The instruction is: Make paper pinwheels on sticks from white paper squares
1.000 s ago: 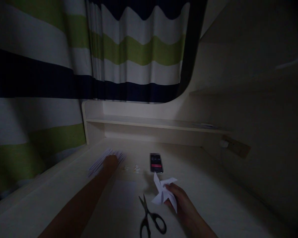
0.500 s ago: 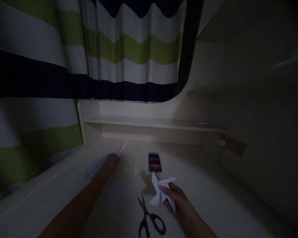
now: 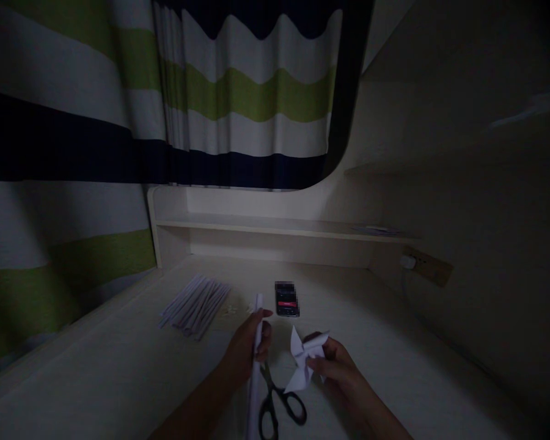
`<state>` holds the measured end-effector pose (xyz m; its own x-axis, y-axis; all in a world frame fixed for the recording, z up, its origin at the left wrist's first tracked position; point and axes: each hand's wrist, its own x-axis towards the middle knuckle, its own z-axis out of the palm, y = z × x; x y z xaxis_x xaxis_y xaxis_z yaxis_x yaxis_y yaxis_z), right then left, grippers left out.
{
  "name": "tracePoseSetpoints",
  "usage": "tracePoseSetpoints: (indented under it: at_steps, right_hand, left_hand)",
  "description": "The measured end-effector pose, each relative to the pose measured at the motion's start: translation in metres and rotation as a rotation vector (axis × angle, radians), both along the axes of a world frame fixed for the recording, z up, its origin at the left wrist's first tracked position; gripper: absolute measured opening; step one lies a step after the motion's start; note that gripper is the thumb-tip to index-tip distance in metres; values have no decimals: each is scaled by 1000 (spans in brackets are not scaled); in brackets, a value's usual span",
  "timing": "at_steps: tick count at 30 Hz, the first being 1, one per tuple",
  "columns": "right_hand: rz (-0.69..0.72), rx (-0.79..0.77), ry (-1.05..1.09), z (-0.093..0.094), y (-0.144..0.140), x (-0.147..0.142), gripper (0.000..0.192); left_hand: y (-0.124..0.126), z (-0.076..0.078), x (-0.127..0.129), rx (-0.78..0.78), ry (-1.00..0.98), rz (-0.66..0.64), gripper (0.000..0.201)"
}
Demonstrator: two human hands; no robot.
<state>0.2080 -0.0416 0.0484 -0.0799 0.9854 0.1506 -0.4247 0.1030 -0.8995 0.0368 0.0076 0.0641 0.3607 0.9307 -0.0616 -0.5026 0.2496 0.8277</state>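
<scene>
Head view, pale desk (image 3: 376,348) beneath paper pinwheel (image 3: 301,358), striped curtain (image 3: 256,95), shelf (image 3: 266,227)

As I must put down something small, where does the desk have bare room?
The desk looks bare right of the phone and right hand, toward the side wall, and at lower left, below the paper sticks. The middle is crowded: small pale pieces, scissors, left hand with paper roll, right hand with paper pinwheel.

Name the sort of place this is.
Likely a desk nook in a home or dorm room: a pale desktop, a low shelf along its back, and a striped curtain hanging above.
</scene>
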Motion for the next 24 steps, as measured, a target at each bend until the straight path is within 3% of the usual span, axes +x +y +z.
tracePoseSetpoints:
  at_steps: [7, 13, 19, 24]
  right_hand:
    - [24, 15, 64, 10, -8, 7, 26]
    - [46, 89, 16, 11, -8, 5, 21]
    - [95, 328, -242, 20, -20, 4, 13]
    - [92, 431, -256, 27, -34, 1, 19]
  left_hand:
    - [-17, 9, -1, 17, -62, -168, 32]
    - [-23, 10, 2, 54, -26, -93, 27]
    - [-42, 17, 8, 257, 269, -154, 37]
    - [-52, 26, 4, 440, 486, -148, 30]
